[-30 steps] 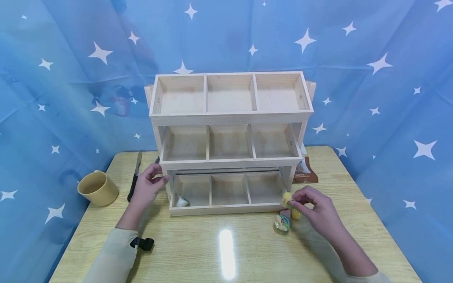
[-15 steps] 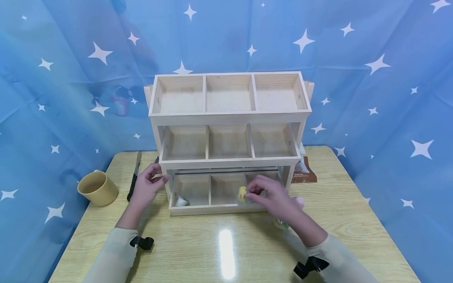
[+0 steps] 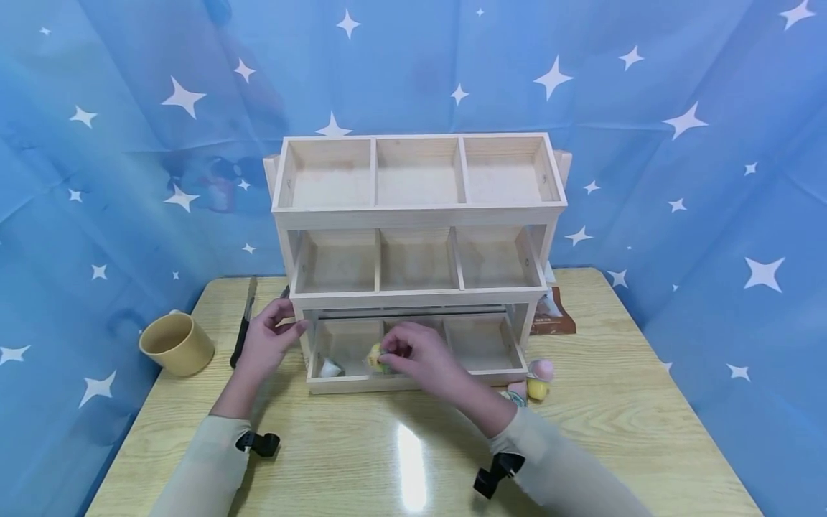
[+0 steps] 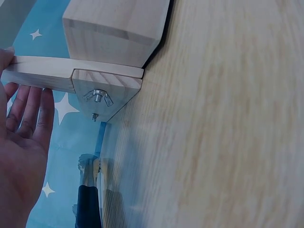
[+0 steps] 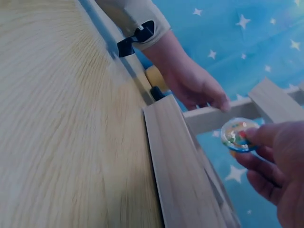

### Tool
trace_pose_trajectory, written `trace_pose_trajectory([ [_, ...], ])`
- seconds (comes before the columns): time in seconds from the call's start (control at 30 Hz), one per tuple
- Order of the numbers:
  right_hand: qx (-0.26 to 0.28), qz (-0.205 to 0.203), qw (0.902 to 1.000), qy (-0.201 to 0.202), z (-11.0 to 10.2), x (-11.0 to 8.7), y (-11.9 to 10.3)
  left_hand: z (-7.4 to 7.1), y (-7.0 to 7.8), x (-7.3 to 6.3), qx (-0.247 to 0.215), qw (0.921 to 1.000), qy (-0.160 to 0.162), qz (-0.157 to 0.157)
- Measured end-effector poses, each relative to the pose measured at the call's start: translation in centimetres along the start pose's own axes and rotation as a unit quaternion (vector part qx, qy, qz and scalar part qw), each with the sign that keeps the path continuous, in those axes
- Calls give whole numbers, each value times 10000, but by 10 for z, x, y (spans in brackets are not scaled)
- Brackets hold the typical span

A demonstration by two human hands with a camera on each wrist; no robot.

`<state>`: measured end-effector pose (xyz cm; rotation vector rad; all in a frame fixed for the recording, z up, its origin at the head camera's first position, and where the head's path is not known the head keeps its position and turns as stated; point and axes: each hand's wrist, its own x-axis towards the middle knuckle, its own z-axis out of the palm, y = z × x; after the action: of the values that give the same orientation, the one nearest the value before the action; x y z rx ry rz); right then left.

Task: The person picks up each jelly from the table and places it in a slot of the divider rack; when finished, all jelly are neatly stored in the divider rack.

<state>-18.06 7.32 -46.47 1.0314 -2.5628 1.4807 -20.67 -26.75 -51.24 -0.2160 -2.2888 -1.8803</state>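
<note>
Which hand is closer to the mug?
Left. The left hand is right of the mug, past the knife; the right hand is farther right, at the bottom tray.

Wooden rack (image 3: 420,217), one; tiers (image 3: 420,298), three; compartments (image 3: 420,172), nine, three per tier. Round lidded cup (image 5: 232,135), one. White piece (image 3: 331,369), one. Small colourful items (image 3: 538,388) beside the rack, at least two, exact number unclear. Mug (image 3: 186,352), one. Black-handled knife (image 3: 243,327), one. Brown packet (image 3: 554,319), one. Hands (image 3: 423,359), two. Black wrist devices (image 3: 261,443), two. Worktop (image 3: 336,459), one.
</note>
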Motion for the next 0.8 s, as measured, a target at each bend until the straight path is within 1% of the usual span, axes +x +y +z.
trace_pose_trajectory([
  [0.1,-166,-17,9998,-60,11,11,-2,0,-2,1,-4,10000,-13,13],
  [0.27,-349,22,9987,-376,24,23,-2,0,-3,1,7,10000,-1,30],
  [0.37,-571,-147,9967,-555,30,28,-1,1,-2,1,6,10000,-3,41],
  [0.43,-813,-325,9941,-641,33,31,1,1,-1,1,-10,10000,-10,63],
  [0.5,-1069,-501,9906,-695,36,33,2,1,0,1,-20,9999,-19,97],
  [0.6,-1267,-660,9872,-711,39,36,4,0,0,1,-38,9999,-7,141],
  [0.8,-1181,-588,9884,-758,43,41,9,-1,-1,2,-62,9998,13,178],
])
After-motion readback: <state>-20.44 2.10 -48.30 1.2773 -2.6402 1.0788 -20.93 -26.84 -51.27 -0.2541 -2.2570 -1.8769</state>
